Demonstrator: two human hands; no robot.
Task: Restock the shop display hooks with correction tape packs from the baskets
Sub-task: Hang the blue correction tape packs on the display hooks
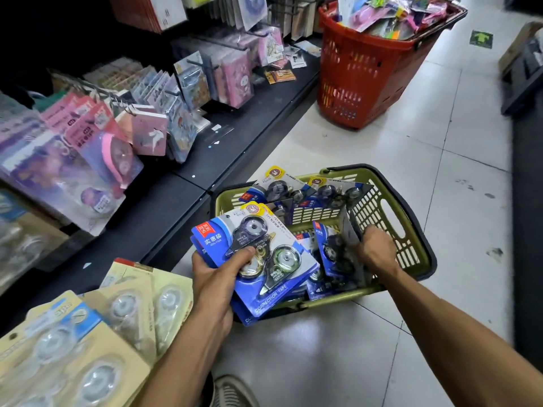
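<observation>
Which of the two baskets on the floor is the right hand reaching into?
The green basket near the person's feet. The right hand is inside it among blue correction tape packs. The red basket stands farther up the aisle, untouched.

A low green basket (393, 212) with a dark rim sits on the white tiled floor beside the shelf base. Inside it lie blue correction tape packs (296, 190), each a card with two round tape dispensers under clear plastic; some lean against the far wall, others stand tilted near the right side. A fanned stack of the same blue packs (258, 259) is held above the basket's near left corner, face up, the top card reading "CORRECTION TAPE". A taller red basket (361, 74) stands farther along the aisle, heaped with mixed colourful packs. Display hooks (202, 64) on the shelf carry other hanging cards
</observation>
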